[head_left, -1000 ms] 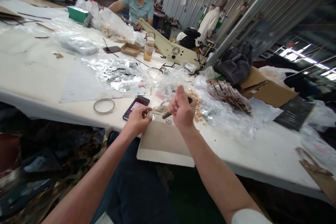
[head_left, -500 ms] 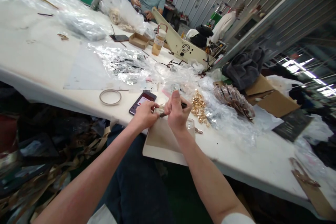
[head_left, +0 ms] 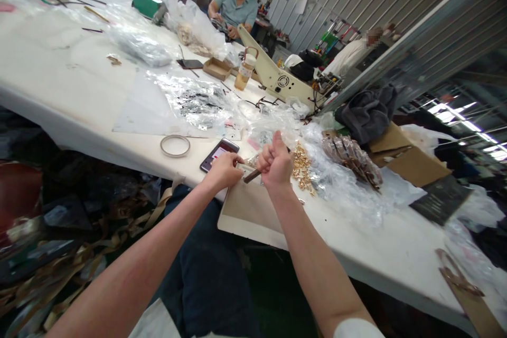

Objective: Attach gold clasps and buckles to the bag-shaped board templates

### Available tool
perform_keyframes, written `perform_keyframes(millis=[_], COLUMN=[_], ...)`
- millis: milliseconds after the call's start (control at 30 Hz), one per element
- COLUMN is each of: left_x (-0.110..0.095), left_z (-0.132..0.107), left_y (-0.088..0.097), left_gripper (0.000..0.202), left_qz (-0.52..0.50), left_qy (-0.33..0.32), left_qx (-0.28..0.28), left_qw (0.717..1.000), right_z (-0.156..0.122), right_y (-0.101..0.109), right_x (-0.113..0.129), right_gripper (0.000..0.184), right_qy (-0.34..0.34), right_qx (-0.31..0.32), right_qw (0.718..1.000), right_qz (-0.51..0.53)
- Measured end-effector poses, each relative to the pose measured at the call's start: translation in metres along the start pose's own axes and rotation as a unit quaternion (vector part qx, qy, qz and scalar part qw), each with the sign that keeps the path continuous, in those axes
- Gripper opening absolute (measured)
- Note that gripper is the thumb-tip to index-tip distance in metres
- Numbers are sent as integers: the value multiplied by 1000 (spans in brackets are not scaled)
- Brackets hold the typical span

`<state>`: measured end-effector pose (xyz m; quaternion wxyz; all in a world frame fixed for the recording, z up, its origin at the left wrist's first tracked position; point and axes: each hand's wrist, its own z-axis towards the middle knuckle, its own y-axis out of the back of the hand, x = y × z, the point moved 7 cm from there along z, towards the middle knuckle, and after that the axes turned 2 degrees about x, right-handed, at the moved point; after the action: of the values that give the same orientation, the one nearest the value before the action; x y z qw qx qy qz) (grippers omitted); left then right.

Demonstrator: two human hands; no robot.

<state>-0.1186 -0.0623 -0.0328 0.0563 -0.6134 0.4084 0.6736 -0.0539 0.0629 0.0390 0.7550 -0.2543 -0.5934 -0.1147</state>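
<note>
My right hand (head_left: 276,163) is closed in a fist with the thumb up, around a dark narrow tool (head_left: 252,175) whose lower end points down to the left. That end sits close to the fingertips of my left hand (head_left: 226,171), which are pinched together; whatever is between them is too small to make out. Both hands are over the far-left part of a shallow beige tray (head_left: 249,210) at the table's front edge. A lit phone (head_left: 209,162) lies beside my left hand. Small gold-coloured metal pieces (head_left: 303,169) are heaped just right of my right hand.
A thin roll of tape (head_left: 175,154) lies left of the phone. Clear plastic bags (head_left: 348,200) spread to the right, with a cardboard box (head_left: 412,156) behind. A bottle (head_left: 244,74) and a cream-coloured machine (head_left: 277,79) stand farther back. Across the table sits a co-worker (head_left: 236,5).
The tool in my right hand has swung to a flatter slant, and more of it shows below the fist. My left hand stays pinched at the tray. The whole view has shifted slightly.
</note>
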Motion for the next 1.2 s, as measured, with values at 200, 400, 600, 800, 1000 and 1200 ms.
perform_keyframes(millis=[200, 400, 600, 800, 1000, 1200], left_x=[6, 12, 11, 10, 13, 14], left_z=[2, 6, 8, 6, 10, 10], left_y=[-4, -5, -2, 1, -1, -3], left_gripper=[33, 38, 32, 28, 31, 31], left_qz=[-7, -29, -55, -52, -64, -41], left_qy=[-11, 7, -17, -52, -60, -47], left_qx=[-18, -12, 8, 11, 25, 20], left_qw=[1000, 999, 998, 997, 996, 998], right_z=[23, 47, 25, -17, -9, 44], right_y=[8, 15, -5, -18, -11, 11], right_x=[-33, -57, -6, 1, -8, -4], right_gripper=[74, 68, 79, 78, 78, 81], right_qy=[-101, -257, -43, 117, 101, -59], right_qx=[-60, -144, -52, -34, -25, -80], right_qw=[992, 955, 998, 984, 988, 995], right_qz=[43, 43, 11, -127, -110, 27])
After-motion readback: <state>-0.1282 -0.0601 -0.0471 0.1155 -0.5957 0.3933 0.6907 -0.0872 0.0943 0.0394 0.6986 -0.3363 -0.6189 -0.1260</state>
